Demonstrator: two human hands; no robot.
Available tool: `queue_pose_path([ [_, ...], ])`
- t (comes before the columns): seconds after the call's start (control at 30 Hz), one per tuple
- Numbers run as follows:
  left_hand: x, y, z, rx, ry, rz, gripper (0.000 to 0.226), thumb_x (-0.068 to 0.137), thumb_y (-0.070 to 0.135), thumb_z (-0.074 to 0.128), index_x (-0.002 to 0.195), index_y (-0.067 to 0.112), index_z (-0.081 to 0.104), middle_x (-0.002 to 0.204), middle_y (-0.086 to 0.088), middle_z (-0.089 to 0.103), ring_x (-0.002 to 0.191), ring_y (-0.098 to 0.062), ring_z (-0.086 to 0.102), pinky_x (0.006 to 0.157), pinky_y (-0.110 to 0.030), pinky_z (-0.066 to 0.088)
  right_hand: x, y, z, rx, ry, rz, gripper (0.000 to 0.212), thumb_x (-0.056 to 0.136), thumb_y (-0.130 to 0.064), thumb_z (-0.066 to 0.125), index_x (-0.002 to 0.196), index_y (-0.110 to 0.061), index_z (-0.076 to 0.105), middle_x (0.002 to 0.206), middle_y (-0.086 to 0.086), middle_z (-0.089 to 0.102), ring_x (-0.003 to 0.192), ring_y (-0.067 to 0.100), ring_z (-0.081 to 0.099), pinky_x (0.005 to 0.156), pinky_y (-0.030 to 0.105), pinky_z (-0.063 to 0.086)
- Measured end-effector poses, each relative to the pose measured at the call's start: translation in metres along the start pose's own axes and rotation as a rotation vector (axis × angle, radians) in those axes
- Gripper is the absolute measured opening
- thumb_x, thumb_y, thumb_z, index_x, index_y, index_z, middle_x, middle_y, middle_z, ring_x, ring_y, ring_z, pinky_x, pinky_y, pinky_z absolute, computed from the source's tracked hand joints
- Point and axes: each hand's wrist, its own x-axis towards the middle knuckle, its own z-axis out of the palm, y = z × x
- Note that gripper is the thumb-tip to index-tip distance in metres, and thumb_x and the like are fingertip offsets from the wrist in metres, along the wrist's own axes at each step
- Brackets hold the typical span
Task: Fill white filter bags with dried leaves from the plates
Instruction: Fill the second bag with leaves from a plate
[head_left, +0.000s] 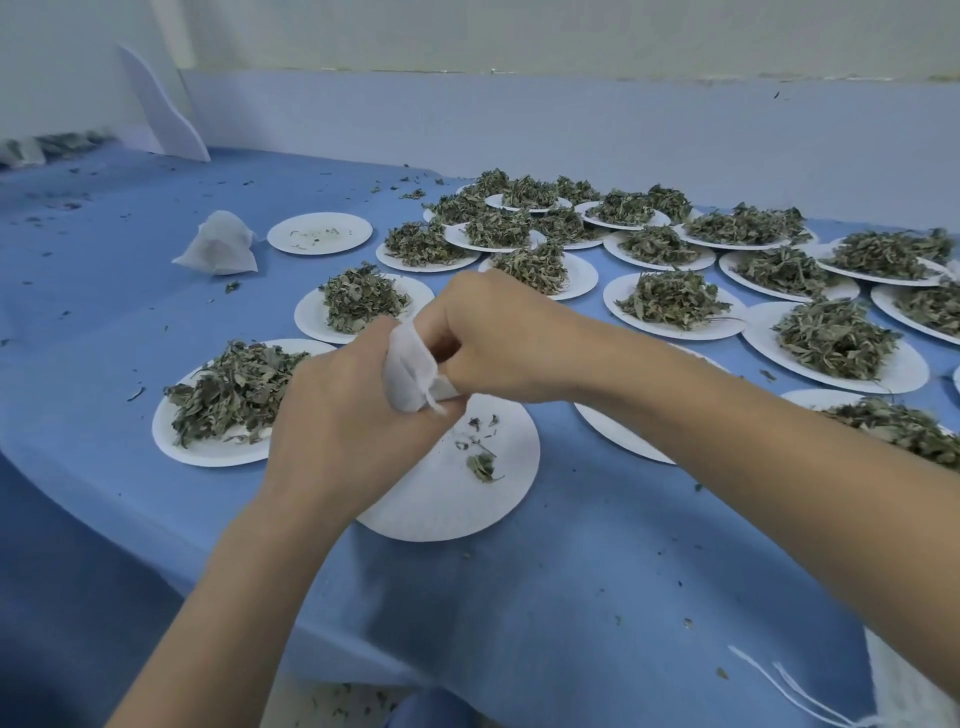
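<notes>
White strings (789, 691) lie nearest on the blue table (597, 597). Above a nearly bare plate (467, 499), left hand (337, 415) and right hand (498, 343) fingers clamp the filter bag (410, 374); leaf-heaped plates (836, 343) crowd behind, a filled bag (221, 244) far left.

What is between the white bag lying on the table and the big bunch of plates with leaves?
In the head view, one small plate with only crumbs sits between the filled bag and the leaf plates.

The scene is viewed from a single head-worn wide-angle camera, aimed forward and down at the blue-covered surface (571, 597). Both forearms are seen close, entering from 6 o'clock. A wall (571, 119) is seen toward 12 o'clock.
</notes>
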Motion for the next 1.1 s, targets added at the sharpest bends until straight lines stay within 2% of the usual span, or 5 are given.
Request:
queue_pose_path([
  [0.13, 0.002, -0.008, -0.008, -0.02, -0.068, -0.002, 0.041, 0.053, 0.054, 0.069, 0.084, 0.035, 0.051, 0.065, 0.016, 0.058, 0.066, 0.002, 0.054, 0.05, -0.02, 0.036, -0.007, 0.004, -0.008, 0.242, -0.211, -0.04, 0.031, 0.08, -0.001, 0.06, 0.081, -0.031, 0.065, 0.068, -0.03, 0.065, 0.069, -0.014, 0.059, 0.067, 0.009, 0.048],
  [0.27, 0.0, -0.029, -0.02, 0.061, -0.058, -0.08, 0.043, 0.057, 0.042, 0.072, 0.091, 0.045, 0.045, 0.072, 0.019, 0.054, 0.066, -0.003, 0.047, 0.053, -0.016, 0.032, -0.01, 0.019, -0.009, 0.423, 0.106, 0.006, 0.035, 0.081, 0.009, 0.052, 0.095, -0.017, 0.07, 0.082, -0.014, 0.073, 0.076, -0.004, 0.067, 0.071, 0.012, 0.052],
  [0.63, 0.005, -0.03, -0.022, 0.028, 0.164, -0.245, 0.017, 0.071, 0.028, 0.059, 0.086, 0.024, 0.051, 0.067, 0.013, 0.051, 0.064, 0.001, 0.044, 0.05, -0.019, 0.028, 0.016, 0.032, 0.07, -0.216, -0.046, 0.117, 0.056, 0.069, -0.065, 0.06, 0.112, -0.03, 0.05, 0.106, -0.001, 0.044, 0.101, 0.019, 0.045, 0.081, 0.032, 0.041],
  [0.9, 0.005, -0.029, -0.019, 0.014, 0.154, -0.253, 0.015, 0.07, 0.029, 0.058, 0.083, 0.024, 0.053, 0.067, 0.012, 0.053, 0.066, 0.0, 0.046, 0.049, -0.021, 0.029, 0.01, 0.038, 0.068, -0.313, -0.048, -0.045, 0.018, 0.083, -0.031, 0.055, 0.09, -0.016, 0.059, 0.086, -0.003, 0.045, 0.083, 0.02, 0.051, 0.075, 0.033, 0.044],
  [1.1, 0.005, -0.023, -0.012, 0.013, 0.113, -0.216, 0.017, 0.069, 0.034, 0.058, 0.081, 0.024, 0.05, 0.066, 0.012, 0.052, 0.064, 0.001, 0.044, 0.048, -0.019, 0.025, 0.005, 0.043, 0.054, -0.378, -0.068, 0.111, 0.035, 0.081, -0.052, 0.053, 0.106, -0.029, 0.054, 0.106, 0.003, 0.048, 0.099, 0.024, 0.047, 0.082, 0.034, 0.042],
])
